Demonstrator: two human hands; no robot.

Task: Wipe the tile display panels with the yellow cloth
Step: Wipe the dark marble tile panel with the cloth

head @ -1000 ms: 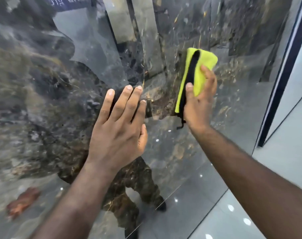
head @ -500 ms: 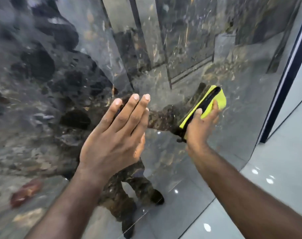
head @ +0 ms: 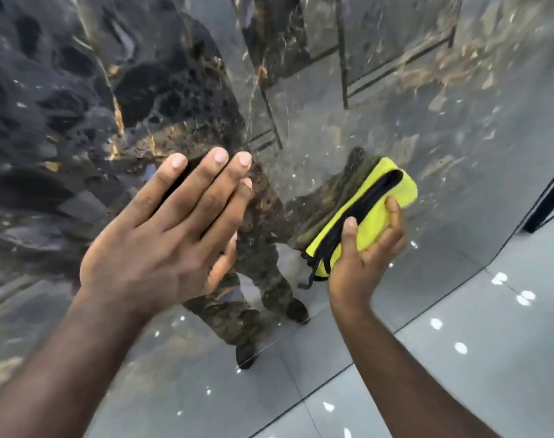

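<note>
**Sam:** Where is the yellow cloth (head: 377, 200)?

**Mia:** It is in the right hand (head: 361, 267). The thumb lies on top of it and the other fingers curl round its far side, so the hand has it pinched tight. The cloth is folded up (it has a black edge (head: 358, 213) running along it). It sits flat against the tile panel (head: 79, 105), low down and over to the right.

**Sam:** What about the left hand (head: 162, 235)?

**Mia:** It holds nothing. Its fingers are straight and close together. They point up at the same panel, to the left of the cloth. The fingertips look like they touch the panel. I cannot tell if the palm does.

**Sam:** What does the panel look like?

**Mia:** It is dark and very shiny, with grey, black and gold swirls. You can see the person's legs (head: 260, 286) mirrored in it, between the two hands.

**Sam:** And under it?

**Mia:** A pale grey floor (head: 459, 358) made of big shiny tiles, with little white spots of light on it. A dark post (head: 551, 197) stands by the far right side of the panel.
</note>
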